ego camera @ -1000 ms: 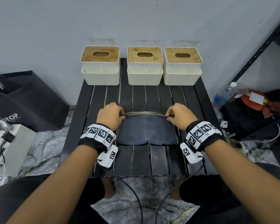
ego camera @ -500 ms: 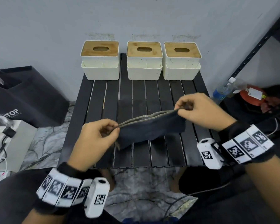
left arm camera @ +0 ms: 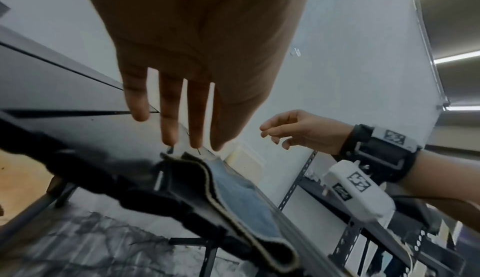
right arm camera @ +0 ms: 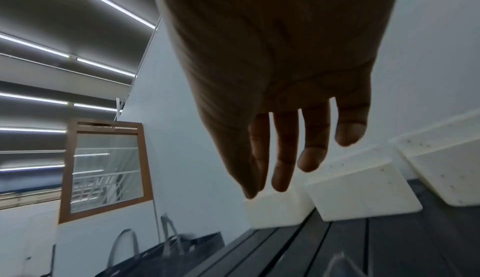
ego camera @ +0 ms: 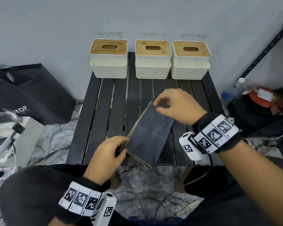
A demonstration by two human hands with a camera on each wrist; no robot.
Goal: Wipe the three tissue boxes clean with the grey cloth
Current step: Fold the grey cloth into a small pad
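Three cream tissue boxes with wooden lids, left (ego camera: 108, 62), middle (ego camera: 153, 62) and right (ego camera: 191, 62), stand in a row at the back of the black slatted table (ego camera: 95, 119). The folded grey cloth (ego camera: 149, 137) slants over the table's near half, its lower end past the front edge. My left hand (ego camera: 119, 144) pinches its near left edge between thumb and fingers; the left wrist view shows the cloth (left arm camera: 241, 199) hanging below those fingertips. My right hand (ego camera: 158, 105) hovers at the far corner with loose fingers, and both wrist views show nothing in it.
A black bag (ego camera: 28, 95) and a white device (ego camera: 0, 136) sit on the floor to the left. A water bottle (ego camera: 232, 92), an orange object (ego camera: 261, 98) and a black metal shelf upright (ego camera: 260, 53) are on the right. The wall rises directly behind the boxes.
The cloth came up off the table and swung from crosswise to lengthwise. My left hand drew back toward me, my right went forward and loosened its pinch on the corner.
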